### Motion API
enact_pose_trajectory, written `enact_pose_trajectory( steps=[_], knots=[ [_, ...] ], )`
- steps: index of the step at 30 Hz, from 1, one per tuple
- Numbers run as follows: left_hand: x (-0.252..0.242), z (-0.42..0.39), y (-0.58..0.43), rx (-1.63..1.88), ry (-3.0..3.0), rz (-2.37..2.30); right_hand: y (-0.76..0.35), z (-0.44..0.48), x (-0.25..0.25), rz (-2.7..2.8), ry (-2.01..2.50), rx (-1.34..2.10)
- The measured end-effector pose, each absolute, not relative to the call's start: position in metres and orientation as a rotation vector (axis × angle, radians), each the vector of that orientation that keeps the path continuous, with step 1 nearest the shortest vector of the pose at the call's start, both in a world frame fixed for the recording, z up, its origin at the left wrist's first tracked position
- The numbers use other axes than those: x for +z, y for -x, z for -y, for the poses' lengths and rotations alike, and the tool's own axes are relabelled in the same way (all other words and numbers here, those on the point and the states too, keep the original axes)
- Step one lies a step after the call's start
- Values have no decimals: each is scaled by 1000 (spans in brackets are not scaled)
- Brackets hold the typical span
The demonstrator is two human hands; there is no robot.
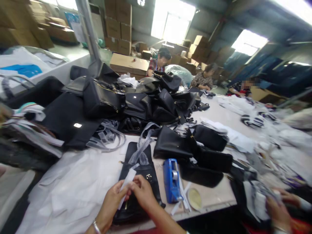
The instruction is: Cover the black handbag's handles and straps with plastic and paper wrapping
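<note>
A narrow white strip [129, 177] is pinched between the fingers of my left hand [110, 201], tilted up and to the right. My right hand [144, 191] meets it from the other side, its fingers closed at the strip's edge. Beneath both hands a black leather bag [153, 187] lies flat on the table, with a buckle and a zip showing. Clear-wrapped straps [141, 151] rest across its upper part. Just to the right of the bag stands a blue tape dispenser [170, 182].
A heap of black bags [136, 104] fills the table behind. White sheeting [73, 182] lies at left. Right of the dispenser are a round tape roll [194, 199] and more black pieces [202, 174]. A co-worker's hands [278, 208] hold wrapped material at far right; several people sit beyond.
</note>
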State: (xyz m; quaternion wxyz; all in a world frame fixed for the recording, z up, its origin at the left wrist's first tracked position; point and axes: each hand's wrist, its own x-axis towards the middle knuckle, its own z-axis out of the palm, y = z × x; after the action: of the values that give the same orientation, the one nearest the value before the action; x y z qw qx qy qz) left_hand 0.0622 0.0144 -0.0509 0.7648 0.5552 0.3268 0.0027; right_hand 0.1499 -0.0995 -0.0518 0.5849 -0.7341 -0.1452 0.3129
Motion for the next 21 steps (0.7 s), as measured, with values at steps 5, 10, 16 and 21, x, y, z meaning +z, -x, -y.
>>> enact_pose_trajectory(
  steps=[5, 10, 16, 21],
  knots=[
    [-54, -17, -64, -51, -1225, -805, -150, 85, -64, 202, 1760, 729],
    [-58, -17, -66, -148, -1341, -821, -148, 94, -65, 216, 1830, 639],
    [-60, -16, -61, -193, -1462, -760, -180, 202, -53, 168, 2049, 473],
    [-67, -17, -62, -209, -1437, -735, -205, 299, -66, -44, 2399, 229]
  ],
)
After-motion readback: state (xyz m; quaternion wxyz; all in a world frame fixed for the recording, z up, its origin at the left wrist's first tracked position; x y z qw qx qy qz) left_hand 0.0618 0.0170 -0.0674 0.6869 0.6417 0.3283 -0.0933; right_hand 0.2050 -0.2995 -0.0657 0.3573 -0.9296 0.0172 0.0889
